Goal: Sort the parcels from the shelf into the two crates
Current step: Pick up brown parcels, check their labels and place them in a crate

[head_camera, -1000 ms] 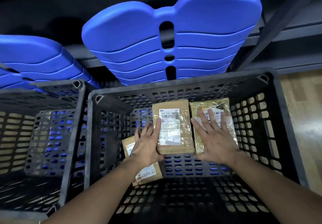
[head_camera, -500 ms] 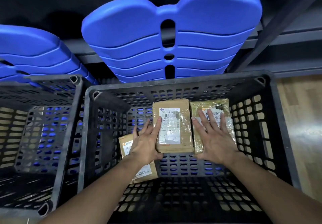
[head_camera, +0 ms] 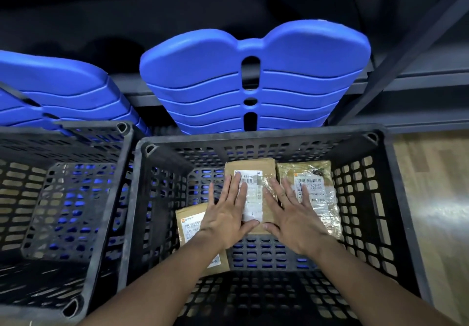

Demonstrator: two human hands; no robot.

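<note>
The middle parcel (head_camera: 254,198) lies flat on the floor of the right crate (head_camera: 266,136), toward its 12 o'clock wall. The left hand (head_camera: 225,214) rests on it, fingers straight and spread. The right hand (head_camera: 291,214), equally flat, spans it and the taped parcel (head_camera: 314,188) just beside it at 3 o'clock. A third parcel (head_camera: 189,224) lies at 8 o'clock, under the left wrist. The left crate (head_camera: 63,129) stands at 9 o'clock, and stacked blue plastic panels (head_camera: 253,77) at 12.
</note>
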